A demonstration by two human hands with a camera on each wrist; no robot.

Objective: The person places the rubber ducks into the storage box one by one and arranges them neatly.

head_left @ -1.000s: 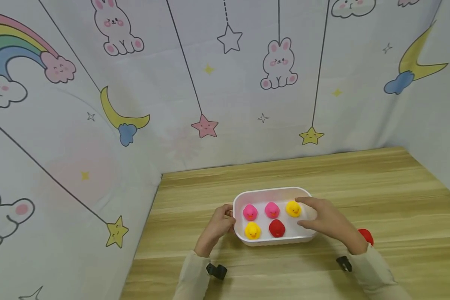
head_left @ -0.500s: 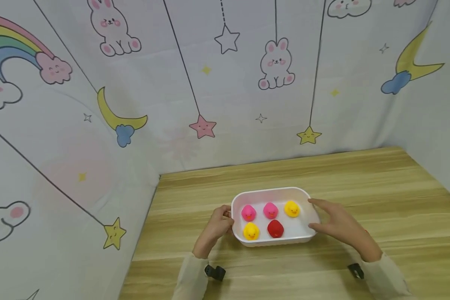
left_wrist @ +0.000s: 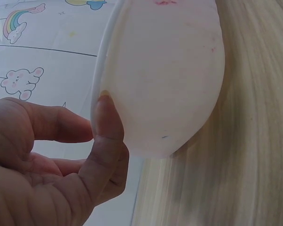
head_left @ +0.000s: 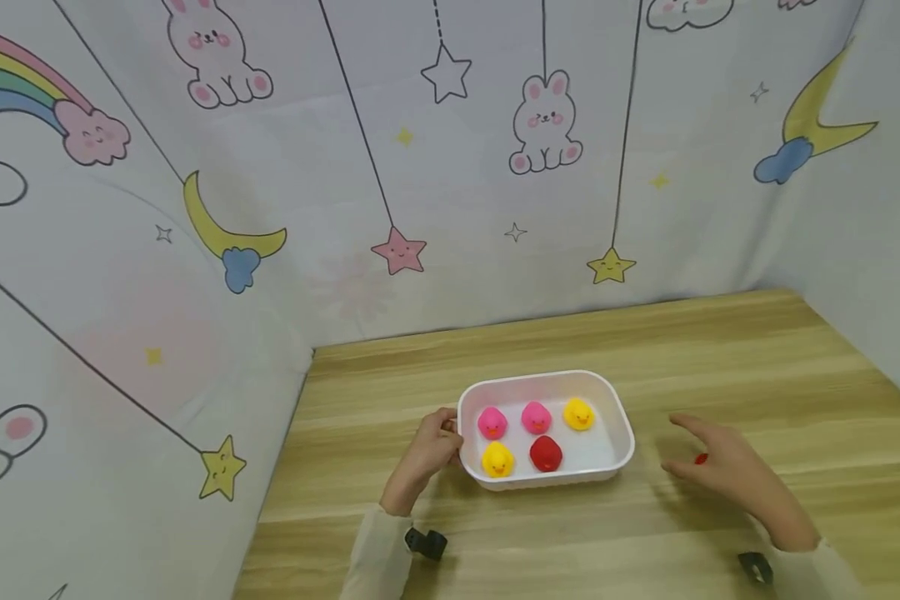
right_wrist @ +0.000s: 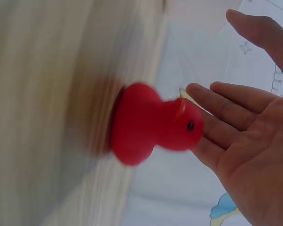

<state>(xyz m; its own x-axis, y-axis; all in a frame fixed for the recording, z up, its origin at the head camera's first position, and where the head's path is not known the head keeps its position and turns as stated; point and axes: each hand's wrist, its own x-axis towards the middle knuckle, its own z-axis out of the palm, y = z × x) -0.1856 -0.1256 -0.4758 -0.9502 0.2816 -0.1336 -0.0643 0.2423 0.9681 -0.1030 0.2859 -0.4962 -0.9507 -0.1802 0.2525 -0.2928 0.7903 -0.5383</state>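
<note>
In the head view a white plastic tray (head_left: 591, 452) stands on the table. My left hand (head_left: 427, 450) pinches its left end near the rim, the fingertips against the outer wall (left_wrist: 165, 80) in the left wrist view. Inside sit two pink rubber ducks (head_left: 536, 417), two yellow ones (head_left: 578, 414) and a red one (head_left: 546, 454). To the right of the tray, my right hand (head_left: 738, 475) is spread, thumb apart from the fingers, around another red rubber duck (right_wrist: 137, 125). That duck is mostly hidden by the hand in the head view; the right wrist view shows it upright on the table, ungripped.
A wood-grain table (head_left: 555, 550) carries everything. White cloth walls (head_left: 330, 167) printed with bunnies, stars and moons rise at its back and both sides. Each wrist wears a small black device (head_left: 426, 543) at the sleeve.
My right hand has drawn back from over the tray's right end, moving right to the red duck on the table. The left hand keeps its place at the tray, and the ducks inside lie as before.
</note>
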